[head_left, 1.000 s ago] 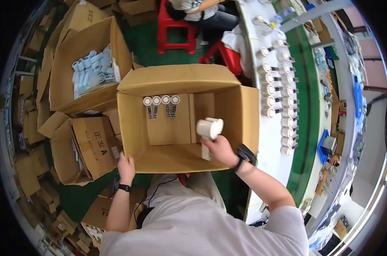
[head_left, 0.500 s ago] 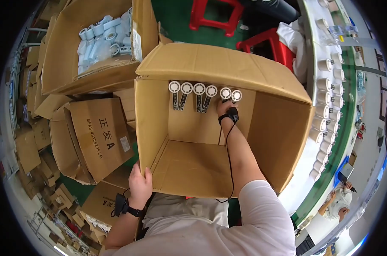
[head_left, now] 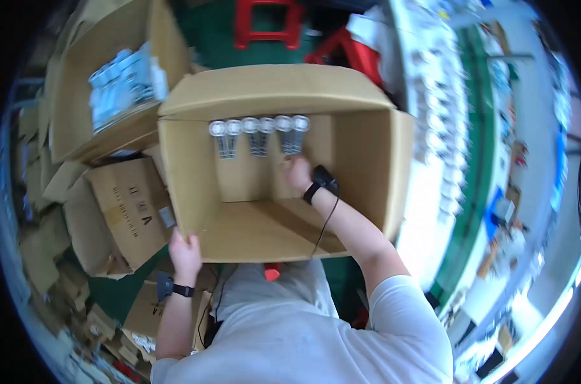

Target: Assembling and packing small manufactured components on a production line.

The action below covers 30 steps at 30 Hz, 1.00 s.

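Observation:
An open cardboard box (head_left: pixel 278 246) stands tilted toward me. My left hand (head_left: pixel 185 256) grips its near left rim, thumb up along the wall. Inside, along the far wall, several small handheld fans (head_left: pixel 258 134) with round white heads and dark patterned handles lie in pairs. My right hand (head_left: pixel 297 173) is inside the box, just below the handles of the rightmost pair (head_left: pixel 292 136). Motion blurs its fingers, and whether they touch the handles is unclear. Each wrist wears a black strap with a small device.
At the upper left, another carton (head_left: pixel 102 137) holds bluish-white wrapped items (head_left: pixel 121 83). A flapped carton (head_left: pixel 127 205) sits at left. Red stools (head_left: pixel 268 25) stand beyond the box. Rows of white round items (head_left: pixel 431 109) line the table at right.
My right hand has drawn back from the rightmost pair of fans toward me; those handles now show in full. My left hand keeps its grip on the rim. The whole view has shifted.

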Motion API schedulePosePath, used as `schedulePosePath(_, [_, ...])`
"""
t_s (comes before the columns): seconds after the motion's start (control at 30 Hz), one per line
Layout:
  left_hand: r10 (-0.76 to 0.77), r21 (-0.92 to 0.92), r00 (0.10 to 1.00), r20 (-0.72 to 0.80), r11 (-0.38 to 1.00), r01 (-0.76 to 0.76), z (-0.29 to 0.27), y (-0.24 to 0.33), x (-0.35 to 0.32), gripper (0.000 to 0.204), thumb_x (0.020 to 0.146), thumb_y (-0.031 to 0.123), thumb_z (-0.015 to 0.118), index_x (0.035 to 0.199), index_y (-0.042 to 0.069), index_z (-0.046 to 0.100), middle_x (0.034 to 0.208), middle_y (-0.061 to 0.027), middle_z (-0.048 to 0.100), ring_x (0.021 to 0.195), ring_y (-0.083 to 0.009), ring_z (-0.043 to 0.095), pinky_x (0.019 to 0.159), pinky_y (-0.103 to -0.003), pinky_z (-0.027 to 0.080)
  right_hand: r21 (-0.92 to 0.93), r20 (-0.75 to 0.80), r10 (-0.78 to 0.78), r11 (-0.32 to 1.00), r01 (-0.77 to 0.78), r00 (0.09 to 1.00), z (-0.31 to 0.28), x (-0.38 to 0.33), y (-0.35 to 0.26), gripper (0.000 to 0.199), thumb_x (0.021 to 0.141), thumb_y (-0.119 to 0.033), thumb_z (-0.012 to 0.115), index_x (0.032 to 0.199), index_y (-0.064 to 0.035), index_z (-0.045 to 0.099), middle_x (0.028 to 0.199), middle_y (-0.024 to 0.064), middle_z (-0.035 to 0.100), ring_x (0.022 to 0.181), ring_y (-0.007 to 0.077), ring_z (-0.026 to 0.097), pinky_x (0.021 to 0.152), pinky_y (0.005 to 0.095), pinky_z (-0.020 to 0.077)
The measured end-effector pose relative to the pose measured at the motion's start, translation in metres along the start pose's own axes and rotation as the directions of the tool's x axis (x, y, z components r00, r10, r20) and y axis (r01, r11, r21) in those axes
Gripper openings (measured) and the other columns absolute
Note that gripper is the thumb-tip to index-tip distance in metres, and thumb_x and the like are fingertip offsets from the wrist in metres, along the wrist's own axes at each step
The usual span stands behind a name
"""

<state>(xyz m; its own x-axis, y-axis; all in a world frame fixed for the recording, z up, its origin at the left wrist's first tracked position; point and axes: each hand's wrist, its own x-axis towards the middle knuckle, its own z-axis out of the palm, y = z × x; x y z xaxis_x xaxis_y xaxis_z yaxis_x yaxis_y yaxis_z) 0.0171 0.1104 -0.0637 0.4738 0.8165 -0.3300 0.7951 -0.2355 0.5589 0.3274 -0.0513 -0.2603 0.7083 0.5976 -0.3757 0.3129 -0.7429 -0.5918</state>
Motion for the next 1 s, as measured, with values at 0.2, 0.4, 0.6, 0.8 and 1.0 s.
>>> schedulePosePath(0.2, [0.034, 0.008, 0.995, -0.094, 0.999, -0.033, 0.001, -0.03, -0.003, 0.026, 0.09, 0.007, 0.052, 0.113, -0.003, 0.057, 0.101, -0.0247, 0.066, 0.094, -0.0405, 0.064, 0.083, -0.044, 0.05, 0.106, -0.15, -0.226, 0.964, 0.243, 0.962, -0.267, -0.187, -0.036, 0.021, 0.085, -0.012, 0.065, 0.102, -0.0006, 0.066, 0.104, 0.0171, 0.067, 0.095, 0.0342, 0.065, 0.083, 0.037, 0.0529])
schedulePosePath(0.4, [0.102, 0.134, 0.993, -0.065, 0.987, -0.092, -0.001, -0.051, 0.011, 0.03, 0.093, 0.012, 0.051, 0.119, -0.003, 0.053, 0.105, -0.0259, 0.065, 0.098, -0.0424, 0.063, 0.084, -0.045, 0.049, -0.497, -0.373, -0.038, 0.852, -0.165, 0.927, -0.444, -0.249, 0.218, 0.03, 0.077, 0.001, 0.063, 0.106, -0.0011, 0.063, 0.129, 0.0237, 0.054, 0.122, 0.0403, 0.049, 0.103, 0.0453, 0.0416])
schedulePosePath(0.6, [-0.1, 0.517, 0.987, -0.127, 0.843, 0.152, 0.0, 0.0, -0.003, 0.035, 0.094, 0.022, 0.055, 0.118, -0.003, 0.051, 0.102, -0.0268, 0.066, 0.096, -0.0425, 0.063, 0.081, -0.046, 0.051, -0.8, 0.02, -0.102, 0.595, 0.078, 0.995, -0.496, -0.219, 0.3, 0.027, 0.078, -0.007, 0.062, 0.105, -0.0005, 0.064, 0.143, 0.0232, 0.041, 0.135, 0.0404, 0.036, 0.111, 0.0485, 0.0327])
schedulePosePath(0.8, [-0.121, 0.523, 0.96, -0.252, 0.818, 0.24, 0.016, -0.007, 0.0, 0.041, 0.094, 0.028, 0.058, 0.116, -0.005, 0.048, 0.097, -0.0268, 0.067, 0.091, -0.0422, 0.065, 0.076, -0.047, 0.052, -0.782, 0.123, -0.274, 0.565, 0.263, 0.954, -0.483, -0.196, 0.341, 0.023, 0.081, -0.012, 0.059, 0.1, 0.0003, 0.065, 0.143, 0.0226, 0.043, 0.135, 0.0397, 0.037, 0.113, 0.0489, 0.0299])
schedulePosePath(1.0, [-0.182, 0.488, 0.936, -0.3, 0.814, 0.315, 0.015, -0.013, -0.008, 0.04, 0.094, 0.028, 0.056, 0.119, -0.002, 0.048, 0.097, -0.0264, 0.067, 0.091, -0.042, 0.065, 0.078, -0.048, 0.052, -0.607, 0.072, -0.075, 0.788, 0.103, 0.995, -0.476, -0.202, 0.327, 0.018, 0.08, -0.01, 0.061, 0.094, -0.0002, 0.067, 0.126, 0.021, 0.055, 0.119, 0.0387, 0.05, 0.103, 0.0447, 0.0412])
